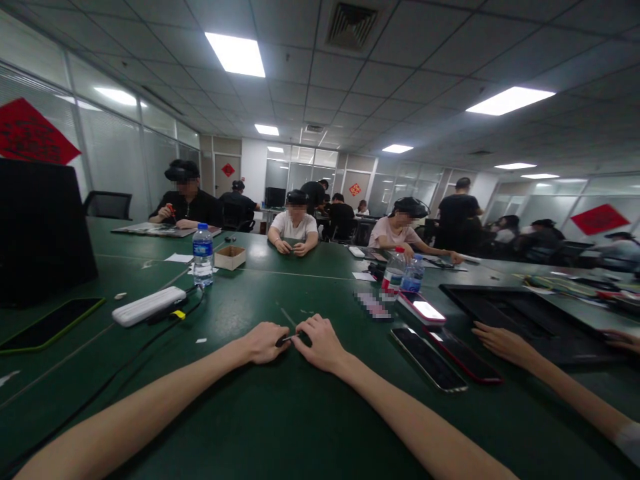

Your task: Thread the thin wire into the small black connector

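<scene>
My left hand [265, 342] is closed, its fingers curled round a small dark object with a thin shiny metal part [285, 339]. Its exact kind is too small to make out. Right beside it, my right hand [320, 343] has its fingers bent, with thumb and fingertips at the shiny end of the same object. Both hands are low over the green table [240, 413], close together in the middle of the view. The undersides of the fingers are hidden.
Two phones, a black phone [430, 360] and a red-edged phone [465, 357], lie to the right. Beyond are water bottles [394, 273] and a black tray-like panel [530, 320] with another person's hand [505, 343] at it. Leftward are a white power strip [149, 305], cable and bottle [203, 257].
</scene>
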The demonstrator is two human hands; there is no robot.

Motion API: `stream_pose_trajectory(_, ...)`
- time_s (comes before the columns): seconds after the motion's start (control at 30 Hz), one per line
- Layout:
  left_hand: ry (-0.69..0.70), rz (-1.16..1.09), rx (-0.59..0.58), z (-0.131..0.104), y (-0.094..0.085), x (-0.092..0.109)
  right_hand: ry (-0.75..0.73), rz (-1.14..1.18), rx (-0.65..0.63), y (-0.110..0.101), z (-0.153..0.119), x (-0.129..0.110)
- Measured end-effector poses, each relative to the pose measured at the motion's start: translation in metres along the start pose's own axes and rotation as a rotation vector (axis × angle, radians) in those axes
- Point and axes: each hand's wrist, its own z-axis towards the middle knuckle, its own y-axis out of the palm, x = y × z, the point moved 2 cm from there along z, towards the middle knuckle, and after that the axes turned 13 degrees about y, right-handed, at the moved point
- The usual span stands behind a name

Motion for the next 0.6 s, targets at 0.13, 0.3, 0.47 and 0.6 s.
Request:
stream_pose_trajectory(0.13,-0.002,-0.001,-0.003,0.001,-0.001,0.001,-0.029,-0.007,-0.032,-0.003,0.001,0.002)
stream_pose_trajectory(0.3,0.0,-0.004,-0.007,0.001,-0.001,0.002,-0.065,-0.027,-0.029,-0.008,0.003,0.004)
stream_pose_trajectory(0.47,0.001,-0.008,0.0,0.001,-0.002,0.003,-0.099,-0.032,-0.026,-0.008,0.006,0.008)
stream_pose_trajectory(0.6,-0.001,-0.019,0.01,0.0,-0.002,0.002,-0.078,-0.037,-0.012,-0.006,0.01,0.019)
